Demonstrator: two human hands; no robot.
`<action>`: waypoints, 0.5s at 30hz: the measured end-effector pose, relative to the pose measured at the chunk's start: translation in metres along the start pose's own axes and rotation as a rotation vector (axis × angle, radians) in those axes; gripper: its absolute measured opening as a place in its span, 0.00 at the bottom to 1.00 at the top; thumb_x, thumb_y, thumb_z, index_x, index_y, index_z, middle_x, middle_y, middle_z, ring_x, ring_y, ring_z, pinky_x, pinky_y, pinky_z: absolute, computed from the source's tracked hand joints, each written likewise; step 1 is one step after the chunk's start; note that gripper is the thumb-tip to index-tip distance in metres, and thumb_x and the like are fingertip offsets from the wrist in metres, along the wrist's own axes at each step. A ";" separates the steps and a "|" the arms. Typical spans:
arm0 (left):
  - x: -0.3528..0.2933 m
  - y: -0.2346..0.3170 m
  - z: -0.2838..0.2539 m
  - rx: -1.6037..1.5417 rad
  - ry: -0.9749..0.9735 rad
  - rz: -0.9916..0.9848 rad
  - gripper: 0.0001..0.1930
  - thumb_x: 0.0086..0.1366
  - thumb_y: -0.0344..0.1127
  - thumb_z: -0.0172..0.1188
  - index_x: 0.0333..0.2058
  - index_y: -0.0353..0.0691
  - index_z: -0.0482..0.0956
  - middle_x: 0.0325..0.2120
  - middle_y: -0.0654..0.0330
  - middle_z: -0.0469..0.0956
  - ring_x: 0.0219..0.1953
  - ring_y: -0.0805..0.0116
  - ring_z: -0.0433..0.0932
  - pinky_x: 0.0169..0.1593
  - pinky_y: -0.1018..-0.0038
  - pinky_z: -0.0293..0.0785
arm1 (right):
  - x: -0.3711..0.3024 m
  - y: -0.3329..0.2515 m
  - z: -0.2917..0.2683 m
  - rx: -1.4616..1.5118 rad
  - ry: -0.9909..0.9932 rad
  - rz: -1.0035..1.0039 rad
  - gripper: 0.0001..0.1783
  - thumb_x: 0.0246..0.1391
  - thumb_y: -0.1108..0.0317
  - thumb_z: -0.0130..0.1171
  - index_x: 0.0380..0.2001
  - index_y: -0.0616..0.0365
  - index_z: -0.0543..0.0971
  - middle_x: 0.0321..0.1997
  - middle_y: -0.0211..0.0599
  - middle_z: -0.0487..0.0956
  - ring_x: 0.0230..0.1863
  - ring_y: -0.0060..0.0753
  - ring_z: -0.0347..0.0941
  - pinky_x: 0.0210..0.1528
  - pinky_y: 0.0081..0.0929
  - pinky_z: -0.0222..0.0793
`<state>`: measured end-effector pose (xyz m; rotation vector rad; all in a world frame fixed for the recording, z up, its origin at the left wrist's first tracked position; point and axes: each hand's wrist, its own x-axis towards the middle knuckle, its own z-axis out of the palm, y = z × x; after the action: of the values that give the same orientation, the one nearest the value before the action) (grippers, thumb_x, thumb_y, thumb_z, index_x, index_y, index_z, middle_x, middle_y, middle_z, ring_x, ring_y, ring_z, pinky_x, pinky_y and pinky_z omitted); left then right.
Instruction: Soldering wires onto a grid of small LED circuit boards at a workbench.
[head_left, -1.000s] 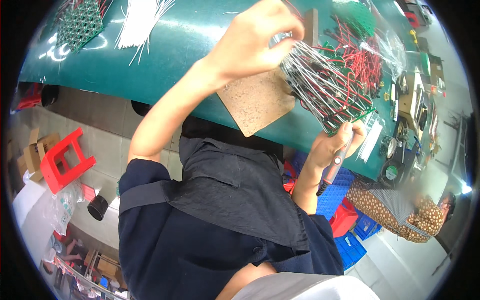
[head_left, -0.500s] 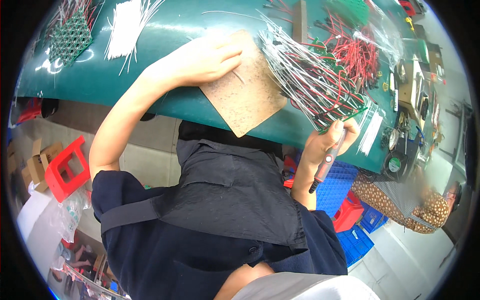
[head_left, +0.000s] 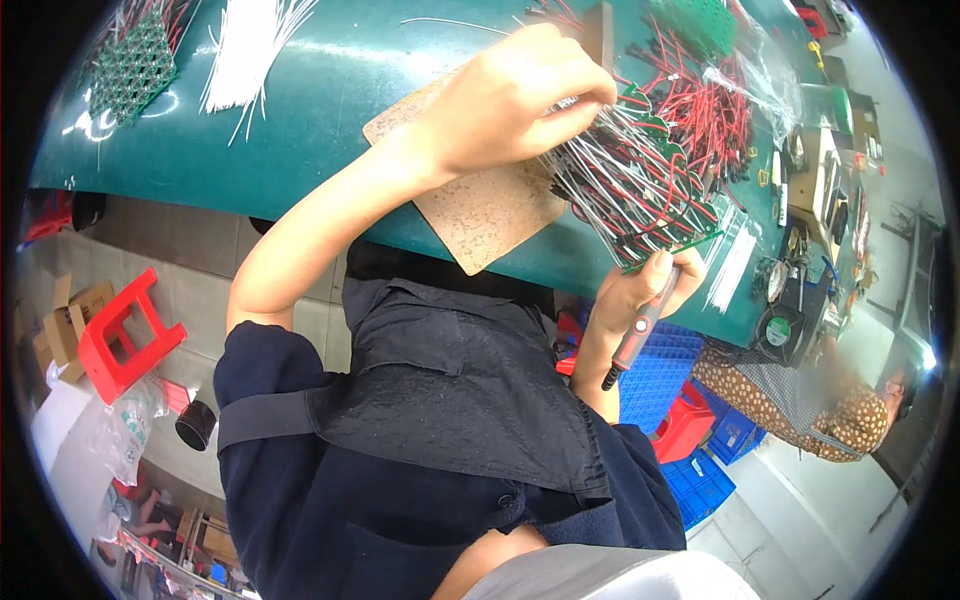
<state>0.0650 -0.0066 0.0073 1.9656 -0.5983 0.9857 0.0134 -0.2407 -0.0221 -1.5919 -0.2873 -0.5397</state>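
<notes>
My right hand [head_left: 640,285] is wrapped round a grey and red soldering iron [head_left: 641,330], its cord end pointing down toward me. The same hand's thumb and fingertips meet the near edge of a green circuit board [head_left: 712,238]. Many white, red and black wires [head_left: 630,185] lie across that board. My left hand [head_left: 520,100] is over the wires' far left end, with thumb and fingers pinched together; what is between them is hidden. Under my left forearm lies a brown, speckled square board [head_left: 490,220], partly covered.
White wires [head_left: 240,60] and a green board panel [head_left: 130,70] lie at the far left. Red wires [head_left: 705,115] and a clear plastic bag [head_left: 765,65] are at the far right. White strips [head_left: 733,270] lie right of my right hand. Blue crates [head_left: 655,375] stand below the table.
My left hand has moved right, from the brown board to the far end of the wires, and its fingers are pinched. My right hand still holds the soldering iron at the board's edge.
</notes>
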 end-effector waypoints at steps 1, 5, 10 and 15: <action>-0.001 0.001 0.000 -0.026 0.000 -0.007 0.06 0.55 0.30 0.62 0.33 0.41 0.78 0.27 0.60 0.76 0.35 0.60 0.75 0.41 0.66 0.72 | 0.000 -0.001 0.000 0.010 -0.003 0.005 0.17 0.58 0.61 0.55 0.40 0.60 0.64 0.42 0.46 0.73 0.43 0.36 0.73 0.47 0.36 0.74; -0.002 0.001 -0.002 -0.014 0.000 -0.044 0.05 0.54 0.30 0.62 0.32 0.41 0.79 0.27 0.60 0.76 0.34 0.60 0.74 0.40 0.67 0.72 | 0.000 -0.003 0.000 0.019 -0.006 0.034 0.17 0.58 0.60 0.56 0.40 0.60 0.64 0.42 0.47 0.73 0.43 0.36 0.73 0.47 0.37 0.74; -0.002 -0.002 0.000 -0.005 -0.015 -0.056 0.05 0.54 0.30 0.61 0.31 0.42 0.79 0.26 0.60 0.76 0.34 0.61 0.75 0.40 0.67 0.72 | -0.001 0.001 -0.001 0.003 0.003 0.018 0.17 0.57 0.61 0.56 0.39 0.59 0.63 0.42 0.47 0.73 0.43 0.36 0.73 0.47 0.37 0.74; 0.000 -0.003 0.001 -0.028 0.012 -0.050 0.04 0.54 0.30 0.61 0.31 0.42 0.79 0.26 0.60 0.76 0.34 0.61 0.75 0.40 0.67 0.72 | -0.001 0.000 0.001 0.005 0.013 0.027 0.17 0.56 0.61 0.56 0.39 0.59 0.63 0.42 0.47 0.73 0.43 0.37 0.73 0.47 0.38 0.74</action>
<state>0.0669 -0.0058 0.0055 1.9388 -0.5511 0.9532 0.0124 -0.2400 -0.0225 -1.5842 -0.2567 -0.5283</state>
